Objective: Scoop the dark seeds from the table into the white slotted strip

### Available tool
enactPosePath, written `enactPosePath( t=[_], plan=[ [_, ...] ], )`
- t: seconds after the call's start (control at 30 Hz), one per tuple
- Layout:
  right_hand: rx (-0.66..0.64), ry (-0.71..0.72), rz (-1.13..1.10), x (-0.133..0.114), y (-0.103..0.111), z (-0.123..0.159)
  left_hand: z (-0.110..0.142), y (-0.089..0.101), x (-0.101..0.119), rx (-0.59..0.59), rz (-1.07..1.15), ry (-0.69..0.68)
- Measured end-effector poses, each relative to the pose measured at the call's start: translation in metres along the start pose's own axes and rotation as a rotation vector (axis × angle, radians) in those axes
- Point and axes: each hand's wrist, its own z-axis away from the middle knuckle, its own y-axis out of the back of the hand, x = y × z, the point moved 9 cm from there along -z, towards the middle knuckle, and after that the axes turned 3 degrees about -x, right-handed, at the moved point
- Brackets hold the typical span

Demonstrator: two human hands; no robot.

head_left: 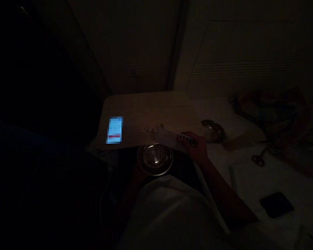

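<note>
The room is very dark. My right hand (197,147) is closed on a flat white strip (172,137) with small dark marks, held at the near edge of a small wooden table (151,107). A scatter of tiny dark bits (153,129) lies on the table by the strip's far end. Just below the table edge sits a round steel bowl (155,159). My left hand (139,173) appears dimly under the bowl's left side; its fingers do not show.
A lit phone (114,130) lies on the table's left part. A second steel bowl (213,131) rests on the white bed to the right, with scissors (259,159), a dark flat object (276,204) and crumpled patterned cloth (273,111). A wall socket (135,71) is behind.
</note>
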Motion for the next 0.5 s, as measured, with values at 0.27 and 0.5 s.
enactPosePath(
  t=[0.27,0.5],
  plan=[
    [0.314,-0.035,0.087,0.018,0.037,-0.011,0.007,0.006,0.012,0.056,0.033,-0.072],
    [0.358,-0.024,0.268,0.021,0.035,-0.02,-0.001,-0.002,-0.003,0.001,0.123,0.029]
  ],
)
